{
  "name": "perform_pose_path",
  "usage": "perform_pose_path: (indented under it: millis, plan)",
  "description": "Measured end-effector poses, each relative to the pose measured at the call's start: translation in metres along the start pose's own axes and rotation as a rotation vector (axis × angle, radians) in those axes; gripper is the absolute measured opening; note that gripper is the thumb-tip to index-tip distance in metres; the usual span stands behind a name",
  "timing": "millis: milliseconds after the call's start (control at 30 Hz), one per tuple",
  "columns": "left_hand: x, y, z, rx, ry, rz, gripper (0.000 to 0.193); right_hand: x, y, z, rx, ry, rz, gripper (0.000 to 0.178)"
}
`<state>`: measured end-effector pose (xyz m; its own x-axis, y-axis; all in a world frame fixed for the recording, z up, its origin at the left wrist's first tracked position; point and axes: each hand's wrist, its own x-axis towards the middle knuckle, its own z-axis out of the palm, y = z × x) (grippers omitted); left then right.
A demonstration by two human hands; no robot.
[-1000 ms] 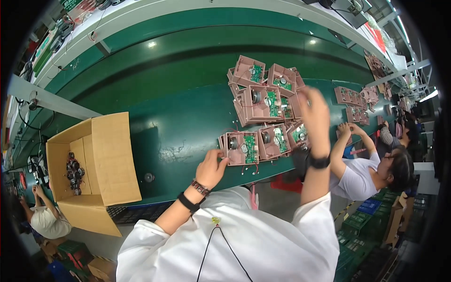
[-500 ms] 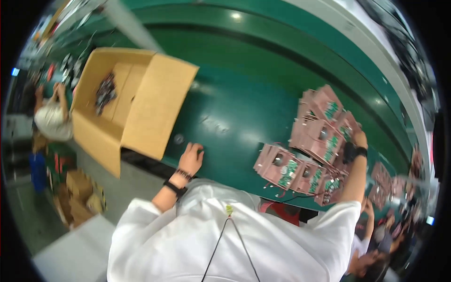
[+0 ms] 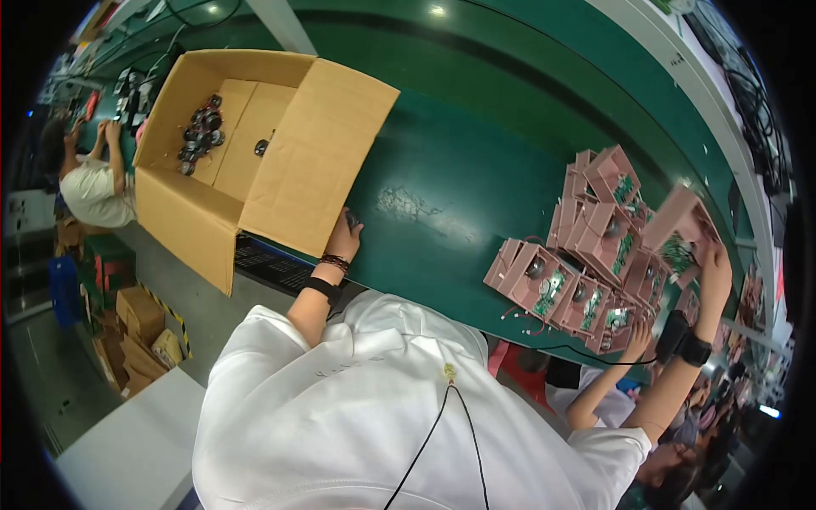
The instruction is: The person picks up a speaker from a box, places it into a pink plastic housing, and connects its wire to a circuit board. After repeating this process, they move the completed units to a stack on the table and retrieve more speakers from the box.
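At the right, my right hand (image 3: pixel 714 262) grips the edge of a pink plastic housing (image 3: pixel 676 212), tilted up above the pile, with a green circuit board showing. Beside it lie several similar pink housings (image 3: pixel 599 238) with green boards, wires and dark round parts. My left hand (image 3: pixel 344 240) is by the lower edge of the carton's flap, at the table's near edge. Its fingers are curled round a small dark part (image 3: pixel 353 219), mostly hidden. The open cardboard box (image 3: pixel 285 161) on the left holds a heap of black round parts with wires (image 3: pixel 202 136) and one lying apart.
A co-worker's hand (image 3: pixel 639 338) reaches to the nearest housings from the right. Another person (image 3: pixel 98 191) sits at the far left. A black cable (image 3: pixel 586 355) runs along the table's near edge. Brown cartons (image 3: pixel 143 319) stand on the floor at lower left.
My right hand has moved right and raised one housing off the pile. My left hand has moved up to the carton flap. The view has shifted, and the co-worker's arm now reaches in.
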<state>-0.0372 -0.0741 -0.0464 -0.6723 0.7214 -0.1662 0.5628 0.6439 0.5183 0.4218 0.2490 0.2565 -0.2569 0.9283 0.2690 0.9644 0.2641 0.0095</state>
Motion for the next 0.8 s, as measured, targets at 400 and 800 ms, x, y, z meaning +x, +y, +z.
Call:
perform_pose_path:
  millis: [400,800]
  plan:
    - [-0.017,0.02,-0.004,-1.691,-0.404,-0.605,0.027,-0.153,-0.307,0.175,0.123,-0.469,-0.521,0.012]
    - [-0.049,0.043,-0.041,-1.943,-0.805,-0.363,0.042,-0.178,-0.308,0.223,0.165,-0.437,-0.436,0.023]
